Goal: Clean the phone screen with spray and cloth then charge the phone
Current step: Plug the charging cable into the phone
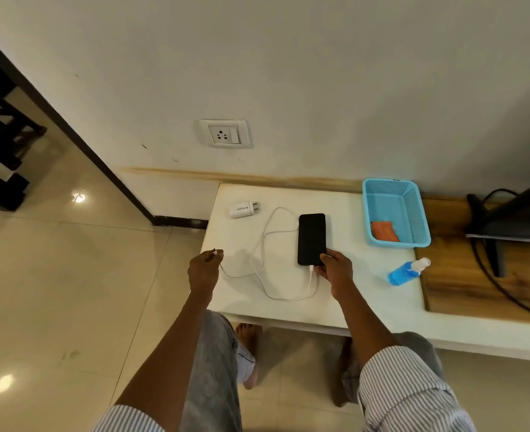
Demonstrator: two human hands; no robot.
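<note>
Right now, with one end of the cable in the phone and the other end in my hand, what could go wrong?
1. The left hand holds the free end of the cable; pulling toward the adapter could drag the phone, which the right hand only touches at its corner.
2. The slack loops may snag.
3. The spray bottle lies on its side near the table edge and might roll.

Black phone [312, 239] laid flat, screen up and dark, on the white table top [366, 294]. White cable [265, 244] plugged into its near end, looped loosely on the table to the left, free end raised off it. White charger adapter [242, 208] laid on its side near the far left corner, unplugged. Blue spray bottle [405, 272] tipped over right of the phone. Orange cloth [383, 231] folded inside the blue basket [416, 213].
</note>
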